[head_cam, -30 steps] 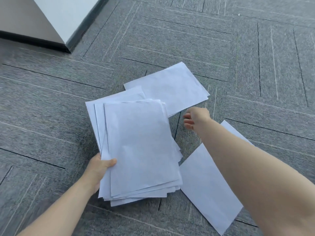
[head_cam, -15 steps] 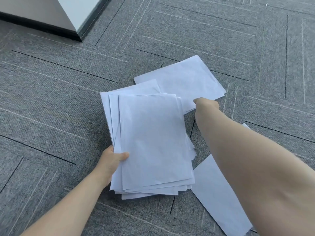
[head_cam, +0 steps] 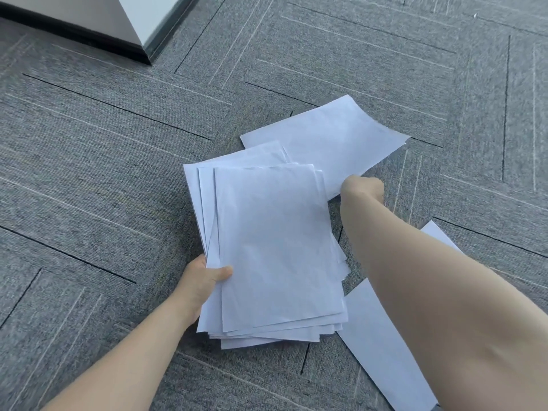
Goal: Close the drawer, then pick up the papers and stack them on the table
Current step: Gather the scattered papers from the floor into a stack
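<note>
**Papers half gathered off the carpet**

The left hand (head_cam: 201,280) grips a loose stack of white papers (head_cam: 275,250) by its left edge, thumb curled over the top sheet, fingers hidden beneath. The right hand (head_cam: 361,189) is closed at the near corner of a single sheet (head_cam: 326,137) lying beyond the stack, apparently pinching it; its fingers are hidden behind the wrist. Another sheet (head_cam: 382,351) lies on the grey carpet tiles (head_cam: 118,173), partly under the right forearm. A cabinet corner (head_cam: 89,19) sits top left. No container is in view.
</note>
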The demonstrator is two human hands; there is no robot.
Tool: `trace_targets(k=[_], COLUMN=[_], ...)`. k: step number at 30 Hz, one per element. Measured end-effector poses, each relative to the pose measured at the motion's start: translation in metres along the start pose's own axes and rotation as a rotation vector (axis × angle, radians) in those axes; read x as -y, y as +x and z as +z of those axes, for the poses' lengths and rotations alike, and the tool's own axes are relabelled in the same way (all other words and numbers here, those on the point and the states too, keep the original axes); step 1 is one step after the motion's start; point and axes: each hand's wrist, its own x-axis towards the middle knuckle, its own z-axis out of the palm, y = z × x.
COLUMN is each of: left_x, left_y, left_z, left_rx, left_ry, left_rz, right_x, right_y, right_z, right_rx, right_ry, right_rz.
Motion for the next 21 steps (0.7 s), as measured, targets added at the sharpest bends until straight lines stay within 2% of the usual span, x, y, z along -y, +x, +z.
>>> trace_targets(k=[6, 10, 21], left_x=[0.0, 0.002, 0.012], left_y=[-0.002, -0.005, -0.018], left_z=[0.0, 0.001, 0.013], left_rx=[0.004, 0.003, -0.001], left_ry=[0.003, 0.002, -0.004], left_rz=[0.019, 0.037, 0.046], right_x=[0.012, 0.014, 0.015], right_y=[0.01, 0.019, 0.043], right_z=[-0.032, -0.057, -0.148], right_rx=[-0.163, -0.188, -0.388], right_ry=[0.136, 0.233, 0.428], right_rz=[-0.318, -0.436, -0.487])
